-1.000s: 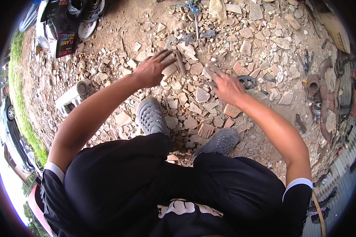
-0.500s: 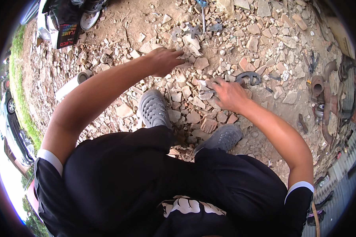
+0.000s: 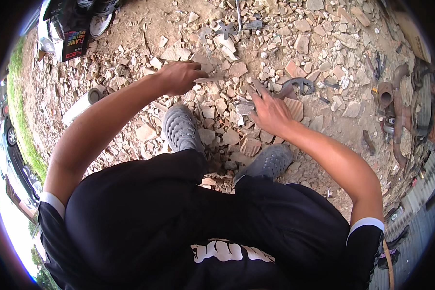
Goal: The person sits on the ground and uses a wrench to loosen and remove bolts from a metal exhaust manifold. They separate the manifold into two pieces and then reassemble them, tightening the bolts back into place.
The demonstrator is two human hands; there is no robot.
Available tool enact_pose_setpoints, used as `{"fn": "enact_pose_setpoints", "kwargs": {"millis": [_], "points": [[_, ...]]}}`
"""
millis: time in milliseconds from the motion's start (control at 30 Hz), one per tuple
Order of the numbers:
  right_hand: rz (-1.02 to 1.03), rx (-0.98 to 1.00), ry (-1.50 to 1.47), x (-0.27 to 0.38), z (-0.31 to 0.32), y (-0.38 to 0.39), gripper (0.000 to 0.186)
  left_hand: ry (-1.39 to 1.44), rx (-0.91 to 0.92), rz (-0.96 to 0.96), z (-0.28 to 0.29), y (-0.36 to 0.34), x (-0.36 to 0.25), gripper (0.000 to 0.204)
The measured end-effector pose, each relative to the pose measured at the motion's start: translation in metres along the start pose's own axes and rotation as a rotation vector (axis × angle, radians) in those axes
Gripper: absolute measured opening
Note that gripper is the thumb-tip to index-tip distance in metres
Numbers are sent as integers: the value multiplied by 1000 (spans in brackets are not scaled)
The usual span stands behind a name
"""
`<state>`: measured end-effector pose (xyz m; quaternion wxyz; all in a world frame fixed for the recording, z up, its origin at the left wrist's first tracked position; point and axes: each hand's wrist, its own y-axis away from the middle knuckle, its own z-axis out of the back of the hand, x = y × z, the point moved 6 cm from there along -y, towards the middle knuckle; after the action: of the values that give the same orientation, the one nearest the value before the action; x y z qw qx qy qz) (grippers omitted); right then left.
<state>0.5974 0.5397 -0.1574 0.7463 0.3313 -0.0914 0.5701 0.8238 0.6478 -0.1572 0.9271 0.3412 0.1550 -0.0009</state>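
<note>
My left hand [image 3: 179, 78] is low over the rubble, its fingers curled. A flat, pale shard [image 3: 210, 79], slightly blurred, sticks out from its fingertips. My right hand [image 3: 271, 110] is farther right with fingers spread and pointing forward. Beside its thumb and fingertips a grey, metallic-looking piece [image 3: 245, 105] lies on the stones; whether the hand grips it is hard to make out. Just beyond my right hand lies a dark, curved part [image 3: 302, 86]. A ridged tile fragment [image 3: 294, 109] rests against the right side of that hand.
Broken tile and stone cover the ground around my grey clogs [image 3: 181, 129]. Farther off lie a star-shaped metal piece [image 3: 225, 30] and a metal rod [image 3: 239, 17]. A white cylinder [image 3: 84, 104] and a black box [image 3: 76, 44] are left; rusty pipes [image 3: 399, 113] lie right.
My left hand has drawn back to the left; its fingers have curled and a flat shard now shows at their tips. The right hand stays by the metallic piece. The whole view has shifted slightly.
</note>
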Motion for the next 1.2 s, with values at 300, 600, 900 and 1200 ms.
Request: {"fn": "enact_pose_setpoints", "kwargs": {"millis": [300, 600, 900, 1200], "points": [[-192, -115, -181, -37, 29, -1, 54, 171, -11, 67, 26, 4, -8, 39], [-251, -606, -396, -111, 57, 7, 34, 481, -299, -29, 34, -4, 24, 30], [-459, -983, -738, -111, 121, 92, 31, 1130, -591, 198, 83, 26, 50, 45], [-1485, -406, -586, 105, 124, 425, 64, 1010, 172, 1092, -54, 394, -45, 27]]}}
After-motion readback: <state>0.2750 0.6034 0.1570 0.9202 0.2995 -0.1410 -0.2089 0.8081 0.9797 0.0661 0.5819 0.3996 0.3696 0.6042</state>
